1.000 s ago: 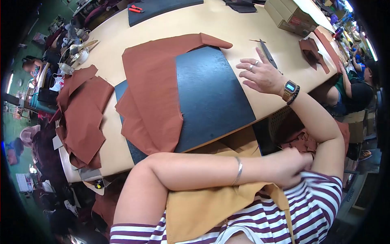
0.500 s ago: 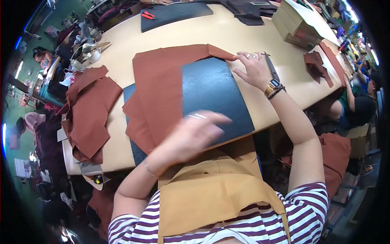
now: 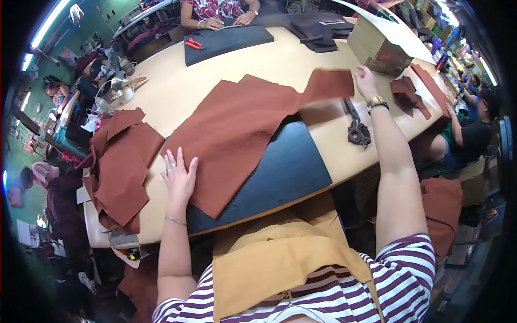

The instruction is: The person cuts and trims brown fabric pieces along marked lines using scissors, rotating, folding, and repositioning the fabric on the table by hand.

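Note:
A large reddish-brown fabric piece [image 3: 231, 134] lies slantwise over a dark board [image 3: 296, 167] on the table. My left hand [image 3: 180, 175] rests at the fabric's left edge, fingers spread. At the far right end of the fabric, my right hand [image 3: 366, 83] is closed at its raised, blurred corner. Below that corner are dark-handled scissors [image 3: 356, 126], with their blades partly behind the fabric. To the left, more reddish-brown fabric [image 3: 121, 167] is heaped at the table edge.
Across the table [image 3: 215, 70], a person's hands [image 3: 229, 22] are at a second dark board [image 3: 229, 46] with a red cutter [image 3: 194, 44]. A cardboard box [image 3: 377, 48] stands at the back right, near dark cloth [image 3: 318, 35] and brown scraps [image 3: 409, 96]. Another person [image 3: 476, 126] sits at right.
The fabric has been turned and spread across the board, its right end lifted. My left hand has moved left onto its edge; my right hand has moved up and away. The scissors' handles now show.

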Available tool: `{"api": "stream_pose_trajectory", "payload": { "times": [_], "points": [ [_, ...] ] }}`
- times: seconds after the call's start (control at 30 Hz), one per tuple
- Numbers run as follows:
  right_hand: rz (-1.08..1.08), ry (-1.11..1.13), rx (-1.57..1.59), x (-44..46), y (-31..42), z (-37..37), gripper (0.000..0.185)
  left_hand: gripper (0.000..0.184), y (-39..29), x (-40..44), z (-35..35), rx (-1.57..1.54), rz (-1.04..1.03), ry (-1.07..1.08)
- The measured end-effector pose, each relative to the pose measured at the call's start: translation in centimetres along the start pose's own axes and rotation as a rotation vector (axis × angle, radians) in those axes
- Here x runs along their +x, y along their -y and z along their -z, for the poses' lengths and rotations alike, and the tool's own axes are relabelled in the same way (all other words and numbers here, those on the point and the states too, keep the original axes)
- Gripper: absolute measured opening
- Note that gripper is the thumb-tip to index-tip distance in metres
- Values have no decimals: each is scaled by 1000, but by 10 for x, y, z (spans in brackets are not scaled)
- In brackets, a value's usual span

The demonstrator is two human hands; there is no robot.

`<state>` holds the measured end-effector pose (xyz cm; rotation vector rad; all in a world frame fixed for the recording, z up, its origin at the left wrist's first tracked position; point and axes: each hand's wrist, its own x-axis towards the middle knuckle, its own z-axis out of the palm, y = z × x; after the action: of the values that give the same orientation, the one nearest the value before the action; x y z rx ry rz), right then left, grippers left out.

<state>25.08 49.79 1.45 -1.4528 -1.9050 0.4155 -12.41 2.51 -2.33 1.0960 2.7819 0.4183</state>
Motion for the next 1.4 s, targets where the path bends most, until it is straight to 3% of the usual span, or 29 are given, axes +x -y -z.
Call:
{"api": "stream_pose_trajectory", "payload": {
  "times": [0.07, 0.13, 0.2, 0.3, 0.4, 0.47, 0.5, 0.6, 0.63, 0.73, 0.77, 0.8, 0.83, 0.87, 0.93, 0.97, 1.0, 1.07, 1.13, 1.23, 1.27, 1.4],
  "points": [
    [120, 70, 36, -16, -36, 9, 39, 78, -7, 15, -2, 214, -1, -14],
    [170, 163, 91, -55, -49, 18, 40, 80, -7, 36, -4, 150, 34, -52],
    [230, 222, -52, -103, -37, 34, 41, 77, -9, 54, -5, 181, 78, -62],
    [187, 337, -190, -155, -13, 47, 36, 76, -9, 55, -18, 103, -181, -277],
    [321, 200, -281, -179, -18, 44, 30, 70, -26, 18, 11, -159, -672, -139],
    [351, 177, -222, -186, -7, 45, 25, 64, -34, -12, 29, -192, -801, -14],
    [401, 157, -188, -188, -1, 44, 24, 45, -39, -24, 34, -120, -851, -106],
    [492, 226, -48, -202, 42, 34, 23, 24, -17, -23, 13, -274, -741, -32],
    [515, 264, 5, -209, 61, 27, 23, 9, -25, -28, 15, -418, -641, -54],
    [693, 441, 164, -237, 112, -4, 38, 11, -47, -31, 26, -974, -420, 163],
    [701, 510, 242, -249, 130, -13, 46, 12, -62, -35, 34, -1103, -456, 287],
    [711, 581, 326, -257, 143, -24, 66, 18, -66, -32, 38, -1078, -509, 433],
    [652, 658, 468, -264, 151, -37, 81, 24, -70, -27, 35, -1110, -524, 522],
    [509, 714, 600, -273, 158, -44, 72, 32, -74, -21, 25, -1140, -539, 611],
    [43, 1020, 1145, -279, 173, -55, 41, 39, -81, -10, 3, -745, -578, 377],
    [45, 1051, 1158, -280, 175, -57, 31, 44, -80, -3, -12, -551, -586, 256],
    [47, 1085, 1169, -282, 176, -59, 22, 47, -71, 9, -32, -367, -592, 272],
    [117, 1103, 1099, -286, 173, -69, 23, 48, -80, 4, -30, 0, -701, 82],
    [-2, 1069, 1287, -295, 176, -68, 27, 50, -84, 11, -28, -16, -692, 105],
    [81, 1133, 1003, -285, 172, -35, 32, 58, -74, 30, -25, 15, -654, 87],
    [279, 1110, 583, -271, 162, -24, 35, 60, -68, 36, -20, 52, -628, 88],
    [123, 1110, 409, -224, 143, 20, 32, 69, -34, 58, -5, 157, -576, 74]
  ]
}}
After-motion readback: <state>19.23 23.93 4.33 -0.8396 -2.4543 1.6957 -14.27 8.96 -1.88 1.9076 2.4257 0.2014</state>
